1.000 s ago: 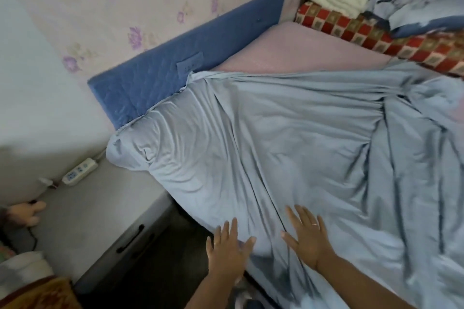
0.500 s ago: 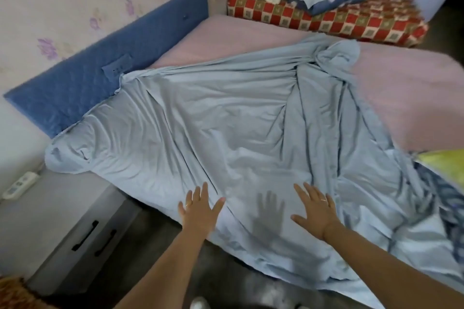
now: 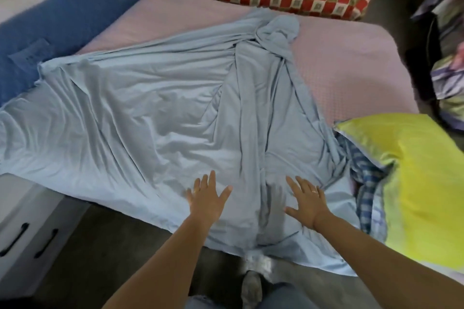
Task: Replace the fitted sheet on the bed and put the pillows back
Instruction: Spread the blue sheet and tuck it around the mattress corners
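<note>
Pale blue, one wrinkled sheet [image 3: 150, 113] covers the left and centre of the pink mattress [image 3: 351, 63], bunched toward upper centre. Two hands, the left hand [image 3: 207, 199] and right hand [image 3: 307, 202], hover palm-down at lower centre with fingers spread; whether they touch the sheet is unclear. One yellow pillow [image 3: 421, 183] lies at right.
</note>
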Available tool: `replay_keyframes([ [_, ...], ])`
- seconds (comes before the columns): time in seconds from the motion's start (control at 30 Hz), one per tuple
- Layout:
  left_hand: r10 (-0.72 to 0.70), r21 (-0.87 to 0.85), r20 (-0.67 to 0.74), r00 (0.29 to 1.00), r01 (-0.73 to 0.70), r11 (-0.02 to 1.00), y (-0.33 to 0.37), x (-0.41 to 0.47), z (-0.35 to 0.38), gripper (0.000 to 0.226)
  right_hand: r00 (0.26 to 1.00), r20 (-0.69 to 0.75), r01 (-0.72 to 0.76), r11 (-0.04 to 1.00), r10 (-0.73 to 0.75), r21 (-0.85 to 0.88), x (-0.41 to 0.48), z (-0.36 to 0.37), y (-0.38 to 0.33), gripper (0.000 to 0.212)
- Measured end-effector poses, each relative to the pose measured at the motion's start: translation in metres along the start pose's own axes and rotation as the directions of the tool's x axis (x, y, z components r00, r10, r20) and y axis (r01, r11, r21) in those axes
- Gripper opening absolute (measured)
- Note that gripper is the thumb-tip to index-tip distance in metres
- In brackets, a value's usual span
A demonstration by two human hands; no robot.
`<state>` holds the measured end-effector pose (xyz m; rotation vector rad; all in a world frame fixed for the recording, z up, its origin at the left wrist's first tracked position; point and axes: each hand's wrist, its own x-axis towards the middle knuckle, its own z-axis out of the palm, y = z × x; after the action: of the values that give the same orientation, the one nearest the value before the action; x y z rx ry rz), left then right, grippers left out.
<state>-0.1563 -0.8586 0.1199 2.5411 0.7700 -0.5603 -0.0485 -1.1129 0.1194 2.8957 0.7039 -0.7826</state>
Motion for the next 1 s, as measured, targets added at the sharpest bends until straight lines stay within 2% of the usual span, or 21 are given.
replay_keyframes([
  [0.27,0.037,-0.007,0.046,0.998,-0.037,0.999,0.046,0.011,0.012,0.076,0.998,-0.019,-0.05,0.996,0.052,0.078,0.01,-0.011,0.04,0.091],
  [0.47,0.154,0.053,0.054,0.987,-0.156,0.986,0.096,0.045,0.011,0.074,0.989,-0.073,-0.12,0.98,0.132,0.158,0.011,-0.018,0.07,0.091],
  [0.63,0.221,0.012,0.075,0.972,-0.223,0.975,0.157,0.055,0.016,0.076,0.989,-0.081,-0.114,0.981,0.127,0.156,0.015,-0.032,0.104,0.095],
  [0.8,0.192,-0.009,0.019,0.981,-0.192,0.981,0.214,0.07,0.034,0.077,0.997,-0.079,0.009,0.998,-0.004,0.07,0.039,-0.045,0.15,0.099],
  [1.0,-0.058,-0.151,-0.015,0.998,0.055,0.987,0.278,0.061,0.093,0.078,0.962,0.004,0.274,0.961,-0.274,-0.029,0.073,-0.053,0.215,0.099],
])
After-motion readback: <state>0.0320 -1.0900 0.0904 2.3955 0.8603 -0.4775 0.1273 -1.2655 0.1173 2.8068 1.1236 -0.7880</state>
